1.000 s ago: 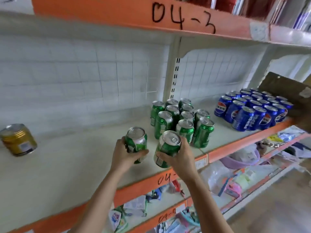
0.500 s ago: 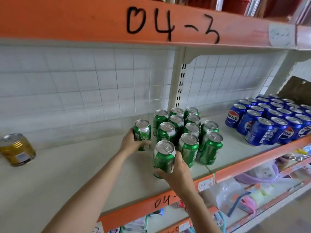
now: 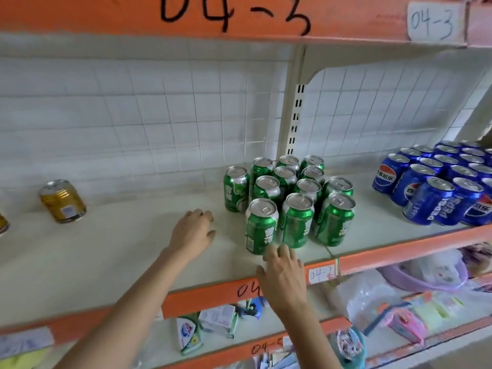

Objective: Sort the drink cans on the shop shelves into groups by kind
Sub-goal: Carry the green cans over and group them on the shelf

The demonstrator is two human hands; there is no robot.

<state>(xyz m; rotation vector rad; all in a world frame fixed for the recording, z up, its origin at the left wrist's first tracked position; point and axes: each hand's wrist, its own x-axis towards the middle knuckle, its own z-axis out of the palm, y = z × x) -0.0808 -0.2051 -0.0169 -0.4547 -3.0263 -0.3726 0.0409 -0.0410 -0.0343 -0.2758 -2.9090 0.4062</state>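
The green cans (image 3: 288, 201) are gathered upright in a tight cluster at the middle of the shelf (image 3: 111, 251), and the two cans held half a second ago have been set down at its left edge and front-left corner. Both have been released: the left hand (image 3: 193, 234) is seen empty with fingers loosely spread beside the cluster, the right hand (image 3: 283, 275) empty just before the front can. Blue cans (image 3: 436, 182) are grouped well to the right, a gold can (image 3: 63, 201) far left.

Sprite cans (image 3: 288, 201) mid-shelf, Pepsi cans (image 3: 436, 182) right, tin (image 3: 63, 201) left
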